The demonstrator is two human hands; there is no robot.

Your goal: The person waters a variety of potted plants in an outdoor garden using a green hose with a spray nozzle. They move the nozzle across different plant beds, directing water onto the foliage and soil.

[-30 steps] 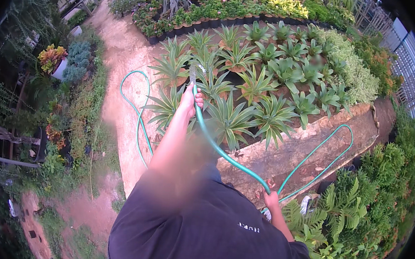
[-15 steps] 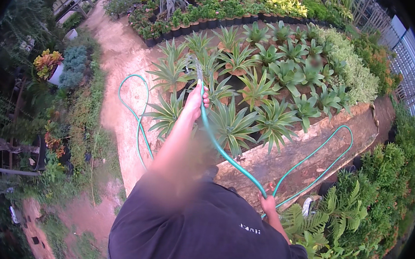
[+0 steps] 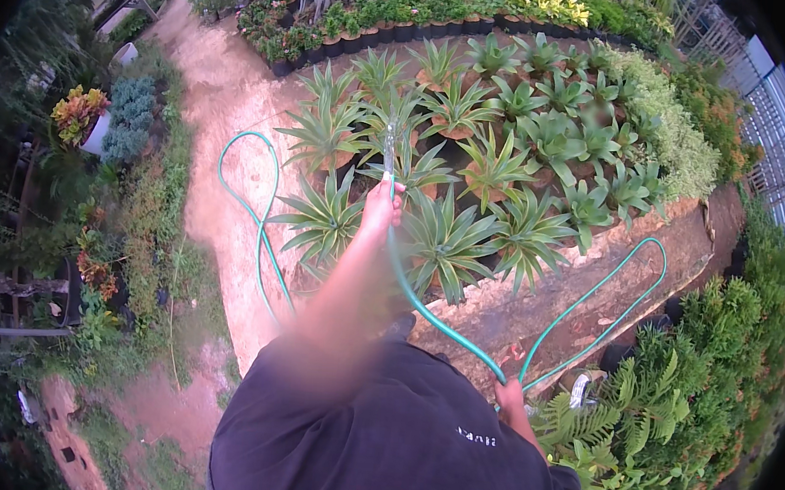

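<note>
Holds a slim, flexible teal-green hose point(image 3: 452, 332) in both bare hands. Grips close to its open end with the left hand point(image 3: 382, 209), closed narrowly around it above the near left part of a planted earth bed point(image 3: 666, 216). Sends a thin, clear stream of water point(image 3: 390, 150) from that end out over spiky rosette plants with long, pale-edged green leaves point(image 3: 449, 241). Lets the hose sag in a curve down to the right hand point(image 3: 510, 397), wrapped around it just outside the bed's near edge. Continues past there as a long, narrow loop on a flat brown strip point(image 3: 546, 305) along that edge, near a feathery green fern point(image 3: 630, 406). Shows another teal-green loop point(image 3: 264, 223), crossed over itself, on a pale reddish dirt path point(image 3: 211, 80) beyond the bed's left edge; impossible to tell whether joined to the held length. Toward the bed's right edge, broad-leaved green rosettes point(image 3: 560, 140).
</note>
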